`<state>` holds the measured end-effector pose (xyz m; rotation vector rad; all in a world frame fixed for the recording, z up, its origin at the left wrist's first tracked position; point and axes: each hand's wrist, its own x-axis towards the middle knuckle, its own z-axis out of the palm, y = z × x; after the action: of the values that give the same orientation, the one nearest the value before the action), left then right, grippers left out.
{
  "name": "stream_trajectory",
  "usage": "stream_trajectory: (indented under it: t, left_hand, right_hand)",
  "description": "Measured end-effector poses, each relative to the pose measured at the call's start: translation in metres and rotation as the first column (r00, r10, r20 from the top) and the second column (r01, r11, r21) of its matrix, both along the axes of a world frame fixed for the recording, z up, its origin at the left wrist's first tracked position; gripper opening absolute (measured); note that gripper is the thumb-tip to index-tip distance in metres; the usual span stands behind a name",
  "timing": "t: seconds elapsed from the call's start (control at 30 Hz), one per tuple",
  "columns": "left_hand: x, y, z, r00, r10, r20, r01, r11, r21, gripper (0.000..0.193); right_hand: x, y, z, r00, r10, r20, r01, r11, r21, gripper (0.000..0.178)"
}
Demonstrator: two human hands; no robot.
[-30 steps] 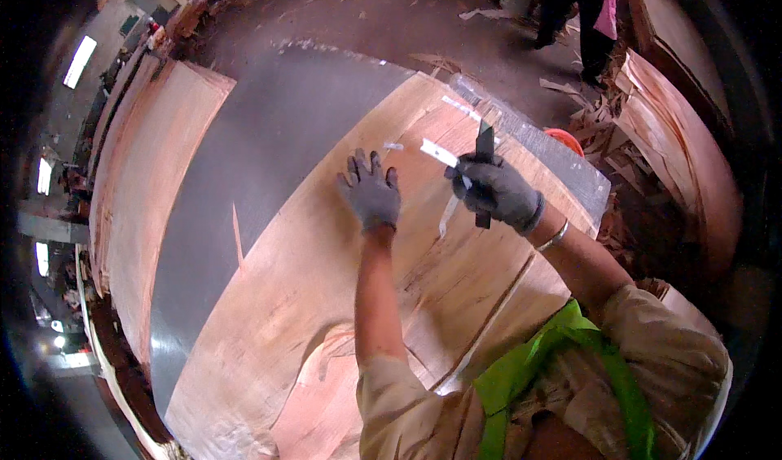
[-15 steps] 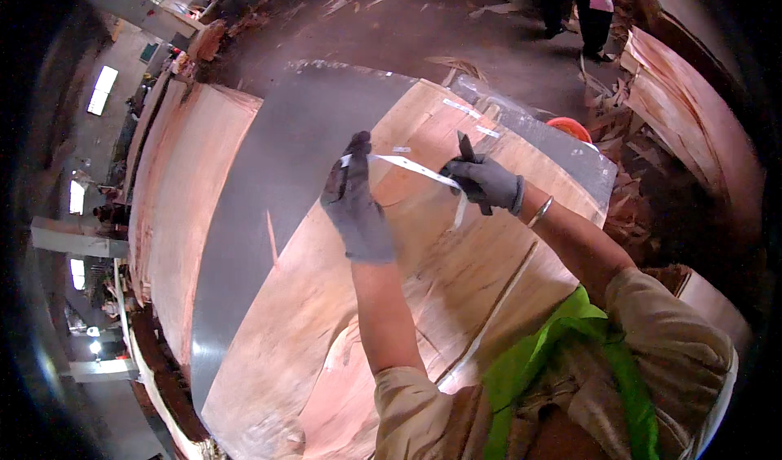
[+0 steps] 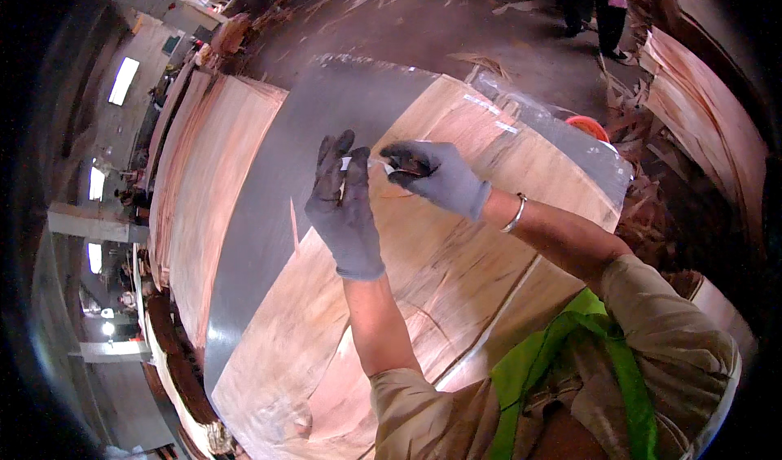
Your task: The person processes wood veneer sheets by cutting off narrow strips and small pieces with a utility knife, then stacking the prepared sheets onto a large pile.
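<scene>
Both my hands wear dark-stained grey gloves and meet above a pale wood veneer sheet (image 3: 440, 248). My left hand (image 3: 344, 208) is raised with its fingers partly bent, and a small piece of white tape (image 3: 345, 164) shows between them. Close beside its fingertips, my right hand (image 3: 440, 175) is closed in a pinch, a bit of white at its fingertips. Whether that bit joins the piece at the left hand cannot be seen clearly. The dark flat tool is hidden from sight.
Short white tape pieces (image 3: 505, 127) lie on the veneer's far edge. Beneath is a dark grey tabletop (image 3: 285, 142). A veneer stack (image 3: 212, 159) stands at left, more sheets (image 3: 700, 118) at right. An orange-red container (image 3: 588, 126) and a person's legs (image 3: 611, 24) are beyond.
The right hand has moved left to the left hand and turned over. The long white strip stretched between them no longer shows, nor does the dark tool. The left hand has turned slightly.
</scene>
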<state>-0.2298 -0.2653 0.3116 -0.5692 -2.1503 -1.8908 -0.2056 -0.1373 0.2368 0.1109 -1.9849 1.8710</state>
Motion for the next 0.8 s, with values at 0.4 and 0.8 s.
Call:
stream_trajectory:
  t: [0.4,0.8]
  left_hand:
    - [-0.018,-0.085,-0.061,0.998,0.045,-0.054,-0.052,0.987,-0.152,0.019]
    - [-0.038,-0.118,-0.226,0.910,0.125,0.396,-0.059,0.983,-0.173,0.010]
  right_hand:
    - [0.055,-0.027,-0.024,0.609,0.717,0.339,-0.315,0.611,-0.726,0.018]
    - [0.061,-0.040,-0.146,0.591,0.563,0.578,-0.327,0.822,-0.466,0.023]
